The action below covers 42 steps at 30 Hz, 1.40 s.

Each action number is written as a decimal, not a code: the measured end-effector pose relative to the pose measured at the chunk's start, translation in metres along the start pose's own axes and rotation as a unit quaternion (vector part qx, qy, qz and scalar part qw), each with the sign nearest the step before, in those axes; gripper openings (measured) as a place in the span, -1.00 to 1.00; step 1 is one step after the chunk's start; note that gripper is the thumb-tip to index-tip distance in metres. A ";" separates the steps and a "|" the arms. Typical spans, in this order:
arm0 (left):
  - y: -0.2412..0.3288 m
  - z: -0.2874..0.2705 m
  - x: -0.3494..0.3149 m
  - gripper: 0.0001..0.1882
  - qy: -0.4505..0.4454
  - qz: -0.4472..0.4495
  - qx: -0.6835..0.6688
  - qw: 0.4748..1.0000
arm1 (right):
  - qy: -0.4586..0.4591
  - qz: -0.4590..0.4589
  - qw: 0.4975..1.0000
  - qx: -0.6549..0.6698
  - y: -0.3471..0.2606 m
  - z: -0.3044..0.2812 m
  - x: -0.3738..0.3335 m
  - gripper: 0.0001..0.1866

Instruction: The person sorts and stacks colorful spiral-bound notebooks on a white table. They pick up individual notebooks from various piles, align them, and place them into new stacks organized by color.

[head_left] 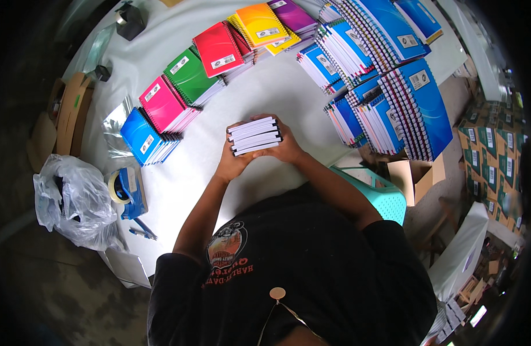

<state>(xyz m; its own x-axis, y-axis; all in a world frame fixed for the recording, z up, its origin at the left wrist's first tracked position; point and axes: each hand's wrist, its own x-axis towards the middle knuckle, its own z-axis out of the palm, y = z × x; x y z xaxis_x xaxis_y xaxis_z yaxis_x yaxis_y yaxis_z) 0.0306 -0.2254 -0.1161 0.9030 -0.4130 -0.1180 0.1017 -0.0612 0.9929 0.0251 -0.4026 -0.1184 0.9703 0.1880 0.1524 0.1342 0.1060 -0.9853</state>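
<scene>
Between my two hands, above the white table (236, 92), is a small stack of notebooks (255, 136), with white page edges turned up and black binding at the corners. My left hand (233, 158) is closed round the stack's left side, and my right hand (288, 146) grips its right side. The covers of the held notebooks are mostly hidden. Beyond, in a curved row, stand piles of spiral notebooks: blue (139, 136), pink (162, 104), green (190, 75), red (218, 49), yellow (258, 24) and purple (291, 14).
Tall piles of blue spiral notebooks (424, 106) stand at the right. A clear plastic bag (75, 199), a tape dispenser (131, 193) and pens (143, 230) lie at the left. A turquoise plastic stool (389, 202) and an open cardboard box (415, 181) are beside the table's right edge.
</scene>
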 end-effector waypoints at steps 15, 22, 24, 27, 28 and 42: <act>0.014 -0.004 -0.002 -0.19 0.056 0.058 0.059 0.995 | 0.024 -0.033 0.998 0.055 -0.027 0.003 -0.003 0.02; 0.052 -0.015 -0.007 -0.11 0.063 0.150 0.019 0.986 | 0.172 -0.143 0.960 -0.167 -0.035 0.011 -0.026 -0.19; 0.070 -0.020 0.004 -0.27 0.071 0.148 0.030 0.986 | 0.183 -0.125 0.958 -0.182 -0.036 0.015 -0.031 -0.26; 0.112 -0.026 0.029 -0.49 -0.011 0.081 0.212 0.974 | 0.167 -0.116 0.962 -0.185 -0.040 0.011 -0.031 -0.43; 0.136 -0.024 0.039 -0.51 -0.073 0.012 0.294 0.953 | 0.153 -0.116 0.962 -0.197 -0.040 0.008 -0.031 -0.46; 0.061 -0.046 0.023 -0.54 -0.036 0.036 0.024 0.998 | 0.139 -0.054 0.988 0.033 -0.036 0.019 -0.020 -0.04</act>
<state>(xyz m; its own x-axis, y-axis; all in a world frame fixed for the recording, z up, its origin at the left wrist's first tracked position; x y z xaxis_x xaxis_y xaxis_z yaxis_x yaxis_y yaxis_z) 0.0769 -0.1966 -0.0580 0.8744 -0.4828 -0.0484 0.0155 -0.0718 0.9973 -0.0027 -0.3917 -0.0842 0.9702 -0.1018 0.2199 0.2351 0.1759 -0.9559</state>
